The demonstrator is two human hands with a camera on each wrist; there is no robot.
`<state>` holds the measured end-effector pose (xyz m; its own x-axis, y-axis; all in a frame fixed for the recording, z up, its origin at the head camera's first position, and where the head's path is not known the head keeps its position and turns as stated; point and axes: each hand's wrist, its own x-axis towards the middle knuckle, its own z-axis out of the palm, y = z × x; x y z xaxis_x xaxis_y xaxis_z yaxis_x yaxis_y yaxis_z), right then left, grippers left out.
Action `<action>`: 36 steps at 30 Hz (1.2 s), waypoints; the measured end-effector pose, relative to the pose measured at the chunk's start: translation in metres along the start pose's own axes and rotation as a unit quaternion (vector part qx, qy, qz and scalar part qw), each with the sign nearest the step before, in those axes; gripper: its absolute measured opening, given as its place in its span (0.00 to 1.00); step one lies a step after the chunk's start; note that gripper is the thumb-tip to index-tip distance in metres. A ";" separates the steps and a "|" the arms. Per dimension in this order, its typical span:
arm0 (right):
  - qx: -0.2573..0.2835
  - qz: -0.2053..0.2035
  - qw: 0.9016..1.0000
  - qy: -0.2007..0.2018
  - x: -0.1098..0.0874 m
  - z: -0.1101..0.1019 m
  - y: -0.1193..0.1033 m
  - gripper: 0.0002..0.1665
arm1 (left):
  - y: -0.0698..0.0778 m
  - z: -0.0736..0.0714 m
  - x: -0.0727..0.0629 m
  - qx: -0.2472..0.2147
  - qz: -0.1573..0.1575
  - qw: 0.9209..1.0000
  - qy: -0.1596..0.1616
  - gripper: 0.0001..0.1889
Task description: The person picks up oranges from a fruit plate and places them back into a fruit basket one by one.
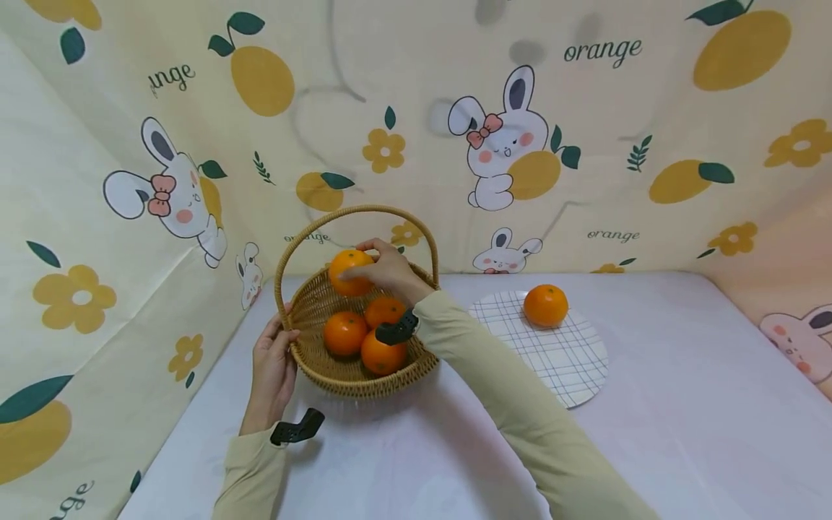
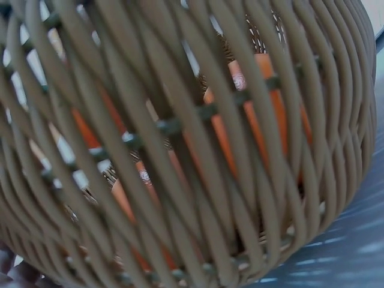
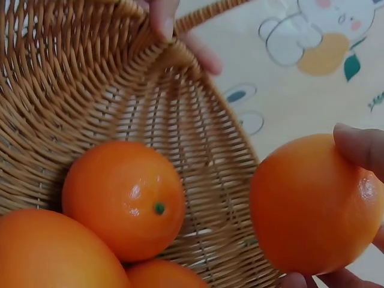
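My right hand [image 1: 390, 271] holds an orange [image 1: 349, 272] between thumb and fingers, over the far part of a wicker basket [image 1: 364, 387]. In the right wrist view that orange [image 3: 315, 204] overlaps the basket's rim. Inside the basket lie three more oranges, one at the left [image 1: 344, 334], one at the front [image 1: 383, 354] and one behind, partly hidden by my wrist. My left hand [image 1: 273, 365] grips the basket's left rim at the base of the arched handle [image 1: 364, 209]. Through the weave, the left wrist view shows parts of oranges [image 2: 264, 108].
Right of the basket, a round white plate with a blue grid [image 1: 520, 347] bears a single orange [image 1: 546, 306] near its far edge. A pale cloth covers the table [image 1: 682, 404]. Behind and at the sides hangs a printed curtain [image 1: 416, 94] with rabbits and fruit.
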<state>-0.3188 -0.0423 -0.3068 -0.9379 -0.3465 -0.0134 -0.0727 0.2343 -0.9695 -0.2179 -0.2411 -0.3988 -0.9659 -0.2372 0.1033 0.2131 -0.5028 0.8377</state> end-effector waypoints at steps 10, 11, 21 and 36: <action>-0.098 -0.010 0.995 0.013 0.017 0.014 0.023 0.33 | -0.002 0.001 0.002 -0.001 0.013 1.000 0.002 0.27; -0.101 -0.008 0.995 0.015 0.018 0.015 0.025 0.33 | -0.003 0.001 0.002 -0.003 0.013 1.000 0.002 0.27; -0.103 0.014 0.994 0.037 0.027 0.014 0.038 0.37 | -0.006 0.001 0.004 -0.010 0.019 1.000 -0.001 0.28; -0.129 0.023 0.991 0.036 0.036 0.025 0.046 0.38 | -0.005 0.001 0.004 0.003 0.016 1.000 0.007 0.28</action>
<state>-0.3476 -0.0664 -0.3584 -0.9636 -0.2659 -0.0296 -0.1043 0.4753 -0.8736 -0.2231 -0.2390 -0.4021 -0.9563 -0.2652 0.1228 0.2434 -0.4898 0.8372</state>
